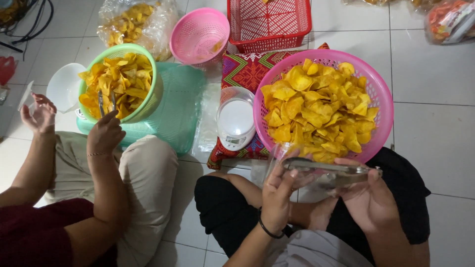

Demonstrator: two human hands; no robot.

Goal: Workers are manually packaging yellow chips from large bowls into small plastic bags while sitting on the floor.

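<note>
My left hand (pixel 277 195) holds a clear plastic bag (pixel 273 160) up at the near rim of a big pink basket (pixel 383 94) heaped with yellow chips (pixel 319 106). My right hand (pixel 370 198) grips metal tongs (pixel 329 168), which lie level and point left toward the bag's mouth. Both hands hover over my lap, just below the basket. A small white kitchen scale (pixel 236 118) stands to the left of the basket on a patterned cloth (pixel 247 69).
A co-worker sits at left, one hand (pixel 105 134) holding tongs in a green basket (pixel 154 91) of chips, the other hand (pixel 39 114) raised. Behind are a small pink basket (pixel 198 34), a red crate (pixel 269 24), bagged chips (pixel 133 24) and a white bowl (pixel 62 86).
</note>
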